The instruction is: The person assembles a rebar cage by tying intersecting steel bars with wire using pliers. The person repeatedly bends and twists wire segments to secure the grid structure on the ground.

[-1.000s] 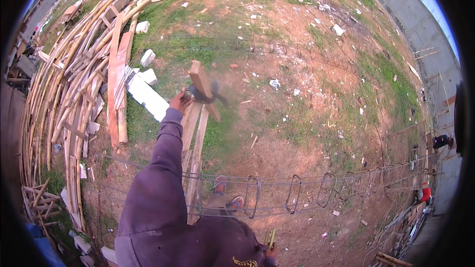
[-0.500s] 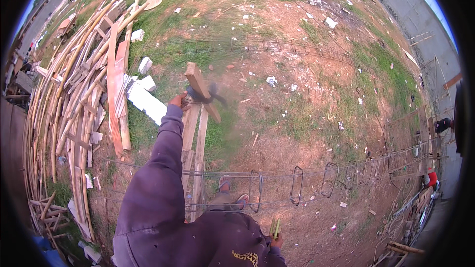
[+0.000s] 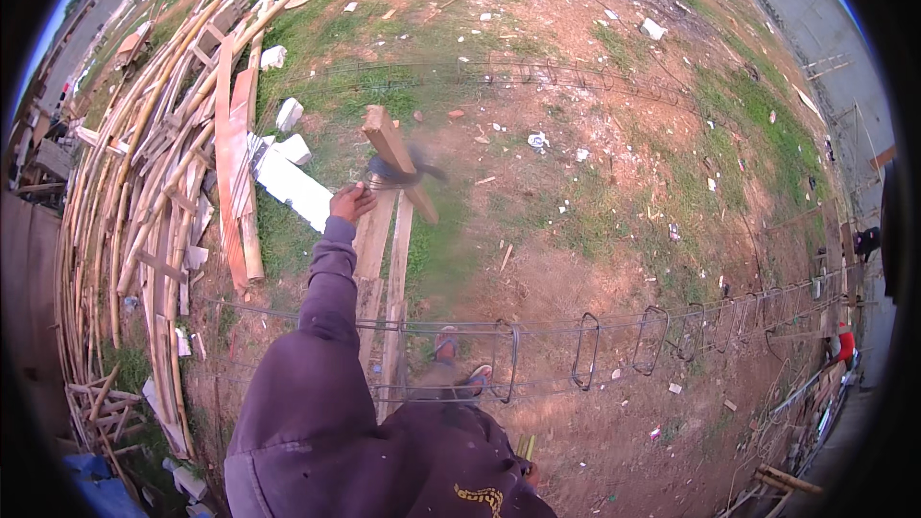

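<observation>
My left hand [image 3: 353,202] reaches forward to a wooden stand [image 3: 375,240]. Its fingers are bunched together beside a coil of dark wire [image 3: 391,173], and what they hold, if anything, is too small to make out. The coil hangs where a short crosspiece [image 3: 389,139] meets the top of the stand. Low by my body, my right hand [image 3: 533,473] grips what looks like pliers with yellow-green handles [image 3: 526,445]; my sleeve partly hides it. Between me and the stand runs a long rebar cage [image 3: 587,353] with several rectangular stirrups.
A large pile of bamboo poles and planks [image 3: 153,163] lies at the left, with white blocks [image 3: 289,114] and a pale board [image 3: 288,187] beside it. Another rebar cage [image 3: 537,72] lies farther off. A grey wall [image 3: 815,29] stands at the right. Litter dots the ground.
My left hand has drawn back slightly from the wire coil toward me. My right hand and the pliers have sunk lower, more hidden by my body. The view has shifted a little.
</observation>
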The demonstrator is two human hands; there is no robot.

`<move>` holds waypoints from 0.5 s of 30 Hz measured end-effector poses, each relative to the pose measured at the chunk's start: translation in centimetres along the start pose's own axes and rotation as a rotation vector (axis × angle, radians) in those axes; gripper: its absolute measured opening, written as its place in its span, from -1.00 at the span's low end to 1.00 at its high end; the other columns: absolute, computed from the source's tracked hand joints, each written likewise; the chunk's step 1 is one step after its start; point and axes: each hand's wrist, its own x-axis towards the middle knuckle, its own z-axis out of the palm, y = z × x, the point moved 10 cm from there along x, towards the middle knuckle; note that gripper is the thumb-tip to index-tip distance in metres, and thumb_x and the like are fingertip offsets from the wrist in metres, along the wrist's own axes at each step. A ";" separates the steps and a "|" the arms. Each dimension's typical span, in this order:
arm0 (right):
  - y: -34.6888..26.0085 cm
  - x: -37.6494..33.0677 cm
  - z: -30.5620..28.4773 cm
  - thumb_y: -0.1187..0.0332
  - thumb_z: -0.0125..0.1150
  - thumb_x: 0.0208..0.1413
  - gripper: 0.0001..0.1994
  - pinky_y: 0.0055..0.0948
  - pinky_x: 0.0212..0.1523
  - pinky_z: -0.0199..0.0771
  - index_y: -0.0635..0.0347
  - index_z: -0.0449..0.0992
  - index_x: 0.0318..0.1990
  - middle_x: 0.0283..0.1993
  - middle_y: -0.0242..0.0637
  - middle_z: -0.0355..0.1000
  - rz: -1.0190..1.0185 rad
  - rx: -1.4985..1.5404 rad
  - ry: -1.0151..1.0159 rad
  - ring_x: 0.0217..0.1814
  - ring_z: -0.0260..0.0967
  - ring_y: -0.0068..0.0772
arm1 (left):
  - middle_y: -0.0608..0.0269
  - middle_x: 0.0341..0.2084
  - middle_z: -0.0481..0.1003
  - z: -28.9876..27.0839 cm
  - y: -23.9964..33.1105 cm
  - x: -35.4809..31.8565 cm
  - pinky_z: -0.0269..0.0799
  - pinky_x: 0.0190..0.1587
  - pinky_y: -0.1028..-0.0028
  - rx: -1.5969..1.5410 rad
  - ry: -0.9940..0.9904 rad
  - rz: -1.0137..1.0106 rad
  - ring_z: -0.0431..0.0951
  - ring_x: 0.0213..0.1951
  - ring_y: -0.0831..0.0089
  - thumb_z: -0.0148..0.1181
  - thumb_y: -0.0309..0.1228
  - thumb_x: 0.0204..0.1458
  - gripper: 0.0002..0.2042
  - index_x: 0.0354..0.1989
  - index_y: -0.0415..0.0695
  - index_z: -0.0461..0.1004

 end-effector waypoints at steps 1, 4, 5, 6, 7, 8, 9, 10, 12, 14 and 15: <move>-0.7 0.2 -0.3 0.28 0.20 -0.01 -0.77 -0.25 -0.26 0.40 0.24 0.47 -0.27 -0.39 -0.06 0.50 -0.043 -0.006 0.025 -0.32 0.46 -0.18 | 0.07 -0.32 0.46 0.0 0.1 -0.1 0.62 -0.19 0.24 0.019 0.005 -0.006 0.58 -0.24 0.16 0.10 -0.35 0.17 -0.73 -0.12 -0.34 0.37; -1.8 0.8 -1.0 0.36 0.22 -0.01 -0.82 -0.28 -0.26 0.41 0.25 0.47 -0.28 -0.39 -0.12 0.50 -0.008 -0.039 0.065 -0.33 0.45 -0.26 | 0.05 -0.30 0.46 -0.3 -0.1 -0.3 0.61 -0.19 0.23 0.011 -0.008 -0.032 0.58 -0.24 0.17 0.09 -0.35 0.17 -0.74 -0.11 -0.32 0.36; -2.1 1.1 -1.1 0.38 0.25 -0.01 -0.82 -0.30 -0.27 0.42 0.25 0.46 -0.28 -0.39 -0.14 0.50 0.020 -0.016 0.065 -0.33 0.45 -0.29 | 0.05 -0.29 0.47 -0.3 -0.2 -0.4 0.61 -0.18 0.23 -0.010 -0.025 -0.036 0.58 -0.24 0.18 0.09 -0.35 0.17 -0.74 -0.11 -0.32 0.36; -2.3 1.3 -1.3 0.40 0.27 -0.02 -0.82 -0.31 -0.27 0.43 0.25 0.46 -0.28 -0.39 -0.16 0.50 0.040 0.010 0.077 -0.32 0.45 -0.31 | 0.04 -0.29 0.47 -0.7 -0.6 -0.4 0.61 -0.18 0.23 -0.021 -0.007 -0.055 0.58 -0.23 0.19 0.08 -0.36 0.18 -0.74 -0.11 -0.32 0.36; -2.3 1.5 -1.1 0.40 0.29 -0.02 -0.81 -0.34 -0.28 0.43 0.24 0.45 -0.29 -0.39 -0.18 0.50 0.071 0.183 0.059 -0.32 0.46 -0.34 | 0.04 -0.28 0.47 -0.5 -0.5 -0.3 0.61 -0.17 0.23 -0.036 -0.046 -0.043 0.58 -0.23 0.19 0.07 -0.36 0.18 -0.75 -0.12 -0.32 0.36; -2.2 1.8 -0.9 0.39 0.32 -0.03 -0.80 -0.36 -0.29 0.44 0.24 0.45 -0.29 -0.38 -0.20 0.50 0.096 0.358 0.049 -0.32 0.46 -0.36 | 0.04 -0.28 0.47 -0.6 -0.7 -0.2 0.61 -0.16 0.24 -0.040 -0.049 -0.049 0.58 -0.23 0.19 0.07 -0.36 0.18 -0.75 -0.12 -0.31 0.36; -2.4 2.1 -0.7 0.39 0.35 -0.03 -0.79 -0.38 -0.31 0.45 0.23 0.44 -0.29 -0.38 -0.21 0.50 0.085 0.521 0.036 -0.31 0.46 -0.39 | 0.04 -0.27 0.48 -0.7 -0.8 -0.1 0.60 -0.15 0.24 -0.035 -0.047 -0.053 0.58 -0.23 0.19 0.06 -0.36 0.18 -0.76 -0.12 -0.31 0.36; -1.9 2.3 -0.3 0.37 0.36 -0.03 -0.77 -0.39 -0.32 0.45 0.23 0.43 -0.30 -0.39 -0.22 0.50 0.140 0.569 0.018 -0.31 0.45 -0.41 | 0.04 -0.28 0.48 -0.7 -0.9 0.0 0.60 -0.15 0.24 -0.038 -0.048 -0.060 0.58 -0.22 0.19 0.06 -0.36 0.18 -0.76 -0.12 -0.31 0.36; -0.9 2.8 0.6 0.32 0.39 -0.02 -0.74 -0.42 -0.35 0.45 0.23 0.42 -0.30 -0.39 -0.24 0.49 0.206 0.618 -0.017 -0.32 0.45 -0.44 | 0.05 -0.28 0.48 -1.0 -0.9 0.2 0.60 -0.15 0.25 -0.027 -0.036 -0.061 0.58 -0.22 0.19 0.05 -0.36 0.18 -0.77 -0.13 -0.30 0.37; -0.9 3.6 0.1 0.30 0.39 -0.02 -0.73 -0.43 -0.36 0.44 0.23 0.43 -0.31 -0.40 -0.26 0.49 0.100 0.325 0.034 -0.33 0.44 -0.46 | 0.07 -0.28 0.49 -1.0 -0.9 0.2 0.60 -0.15 0.25 -0.032 -0.031 -0.063 0.57 -0.22 0.20 0.05 -0.36 0.18 -0.77 -0.14 -0.29 0.37; -0.2 3.7 -0.2 0.29 0.39 -0.02 -0.73 -0.43 -0.36 0.44 0.23 0.44 -0.31 -0.40 -0.27 0.49 0.117 0.146 0.080 -0.33 0.43 -0.47 | 0.07 -0.28 0.49 -1.2 -0.9 0.2 0.60 -0.16 0.24 -0.026 -0.007 -0.070 0.57 -0.22 0.20 0.05 -0.36 0.18 -0.78 -0.14 -0.29 0.37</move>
